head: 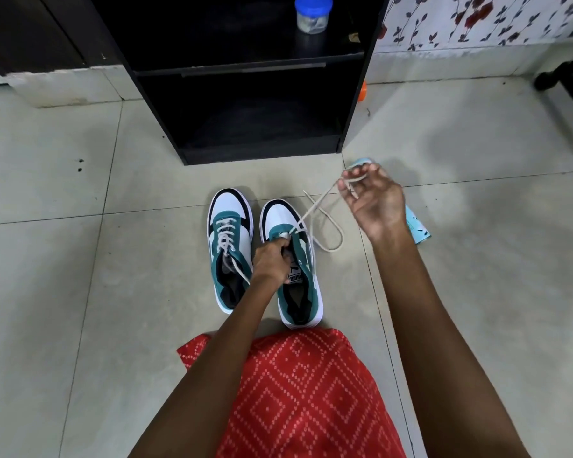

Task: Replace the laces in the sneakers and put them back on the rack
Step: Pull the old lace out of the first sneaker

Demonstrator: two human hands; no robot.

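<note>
Your left hand [272,263] is grasping the right-hand sneaker [280,214] on the floor [113,259], before the rack's [258,150] front edge; your right hand [376,201] is pinching its lace [315,208].

Soft, even indoor light spreads over the pale floor [80,276], with a dull sheen on the tiles at the left. Shadows are faint and diffuse. The right hand [376,201] and its lace [313,209] are slightly blurred, while the sneaker [278,213] gripped by the left hand [272,261] is sharp. The inside of the rack [245,69] sinks into black. Tile joints bow toward the edges.
</note>
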